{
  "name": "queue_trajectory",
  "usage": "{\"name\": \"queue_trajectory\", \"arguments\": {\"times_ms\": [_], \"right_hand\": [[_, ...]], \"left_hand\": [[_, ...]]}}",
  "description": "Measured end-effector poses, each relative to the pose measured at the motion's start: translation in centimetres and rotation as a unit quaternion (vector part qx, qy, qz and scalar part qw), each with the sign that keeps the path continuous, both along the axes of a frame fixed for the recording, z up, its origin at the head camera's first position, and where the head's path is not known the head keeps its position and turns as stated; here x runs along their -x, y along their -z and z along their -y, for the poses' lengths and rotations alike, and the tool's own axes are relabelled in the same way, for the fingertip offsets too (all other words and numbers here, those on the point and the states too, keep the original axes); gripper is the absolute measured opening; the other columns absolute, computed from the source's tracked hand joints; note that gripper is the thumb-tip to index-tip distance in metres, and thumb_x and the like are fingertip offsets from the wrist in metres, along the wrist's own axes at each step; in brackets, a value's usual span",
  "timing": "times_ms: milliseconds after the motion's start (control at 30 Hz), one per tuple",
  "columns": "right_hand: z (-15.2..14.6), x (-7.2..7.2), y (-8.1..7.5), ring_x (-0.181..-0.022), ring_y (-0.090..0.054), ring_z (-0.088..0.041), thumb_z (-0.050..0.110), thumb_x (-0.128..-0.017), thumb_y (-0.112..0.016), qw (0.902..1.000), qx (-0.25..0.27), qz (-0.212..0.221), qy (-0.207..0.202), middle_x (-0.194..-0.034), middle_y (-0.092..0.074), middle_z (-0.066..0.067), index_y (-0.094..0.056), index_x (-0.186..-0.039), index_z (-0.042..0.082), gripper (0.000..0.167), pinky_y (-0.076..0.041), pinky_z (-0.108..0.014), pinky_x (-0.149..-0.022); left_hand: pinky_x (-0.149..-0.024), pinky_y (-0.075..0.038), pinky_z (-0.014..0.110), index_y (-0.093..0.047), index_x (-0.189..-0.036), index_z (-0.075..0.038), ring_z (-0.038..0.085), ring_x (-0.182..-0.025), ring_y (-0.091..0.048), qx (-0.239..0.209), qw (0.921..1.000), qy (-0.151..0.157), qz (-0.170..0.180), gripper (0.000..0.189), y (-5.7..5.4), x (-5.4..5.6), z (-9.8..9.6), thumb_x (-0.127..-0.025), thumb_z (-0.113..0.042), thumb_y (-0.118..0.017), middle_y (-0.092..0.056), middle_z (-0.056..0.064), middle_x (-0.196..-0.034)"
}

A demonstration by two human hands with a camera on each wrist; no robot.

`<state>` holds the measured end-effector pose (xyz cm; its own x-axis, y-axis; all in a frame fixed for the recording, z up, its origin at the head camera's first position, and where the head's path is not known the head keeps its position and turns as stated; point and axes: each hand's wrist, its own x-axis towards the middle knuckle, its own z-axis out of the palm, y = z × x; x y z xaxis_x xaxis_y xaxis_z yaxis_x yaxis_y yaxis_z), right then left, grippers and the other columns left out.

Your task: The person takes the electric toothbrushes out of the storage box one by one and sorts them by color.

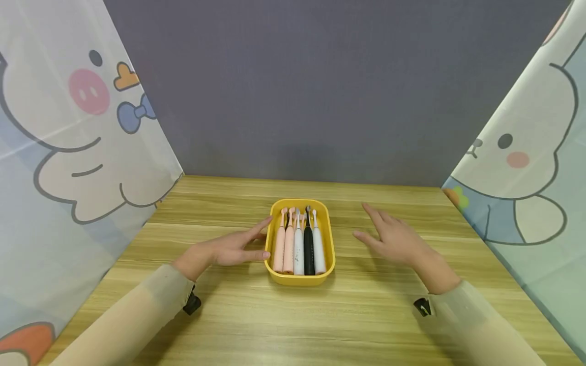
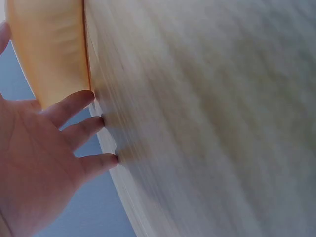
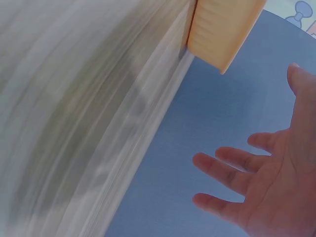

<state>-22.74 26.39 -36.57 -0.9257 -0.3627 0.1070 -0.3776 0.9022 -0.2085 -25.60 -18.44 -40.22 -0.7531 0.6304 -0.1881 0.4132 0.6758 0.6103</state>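
Observation:
A yellow plastic basket stands on the wood-grain table, with several electric toothbrushes lying side by side in it. Among them are a pink toothbrush, a black toothbrush and a white toothbrush; a few more brush heads show behind, their handles hidden underneath. My left hand is at the basket's left side, fingers spread and fingertips right at its rim. In the left wrist view the fingers reach along the yellow wall. My right hand hovers to the right of the basket, fingers extended, holding nothing.
The wood-grain table extends around the basket. A dark grey panel rises at the back. Cartoon-print cloths flank the table, one at the left and one at the right.

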Motion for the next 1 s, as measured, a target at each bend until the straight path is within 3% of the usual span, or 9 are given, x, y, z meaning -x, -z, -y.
{"name": "queue_trajectory", "arguments": {"times_ms": [233, 433, 633, 1000], "right_hand": [[0.8, 0.9, -0.5, -0.145, -0.052, -0.062, 0.067, -0.114, -0.04, 0.9996, 0.024, 0.013, 0.008, -0.171, -0.036, -0.035, -0.017, -0.177, 0.011, 0.088, -0.044, -0.076, -0.116], [1.9, 1.5, -1.3, -0.147, -0.054, -0.054, 0.071, -0.112, -0.036, 0.9979, 0.056, 0.029, 0.013, -0.175, -0.035, -0.028, -0.017, -0.178, 0.016, 0.088, -0.043, -0.074, -0.118], [2.7, 2.1, -1.8, -0.147, -0.057, -0.047, 0.069, -0.114, -0.037, 0.9964, 0.078, 0.033, 0.004, -0.176, -0.037, -0.022, -0.021, -0.176, 0.012, 0.086, -0.046, -0.072, -0.115], [3.9, 3.4, -1.7, -0.138, -0.065, -0.048, 0.062, -0.116, -0.04, 0.9893, 0.142, 0.03, -0.01, -0.162, -0.054, -0.025, -0.032, -0.172, 0.006, 0.079, -0.052, -0.067, -0.112]], "left_hand": [[-0.132, -0.025, 0.07, 0.005, -0.178, -0.034, 0.046, -0.164, -0.035, -0.007, 1.0, 0.001, 0.002, 0.106, 0.1, 0.0, 0.0, -0.104, -0.07, -0.061, -0.037, 0.017, -0.177], [-0.131, -0.025, 0.072, 0.004, -0.178, -0.03, 0.046, -0.162, -0.039, -0.018, 0.9998, -0.003, 0.002, 0.106, 0.3, 0.0, 0.0, -0.105, -0.069, -0.061, -0.041, 0.021, -0.174], [-0.131, -0.025, 0.072, 0.005, -0.178, -0.031, 0.045, -0.161, -0.04, -0.037, 0.9992, -0.008, 0.016, 0.106, 0.4, 0.1, -0.1, -0.105, -0.066, -0.063, -0.044, 0.024, -0.172], [-0.129, -0.024, 0.075, 0.002, -0.178, -0.031, 0.048, -0.16, -0.041, -0.054, 0.9981, -0.018, 0.021, 0.106, 0.6, 0.0, -0.1, -0.104, -0.064, -0.066, -0.044, 0.021, -0.172]]}}
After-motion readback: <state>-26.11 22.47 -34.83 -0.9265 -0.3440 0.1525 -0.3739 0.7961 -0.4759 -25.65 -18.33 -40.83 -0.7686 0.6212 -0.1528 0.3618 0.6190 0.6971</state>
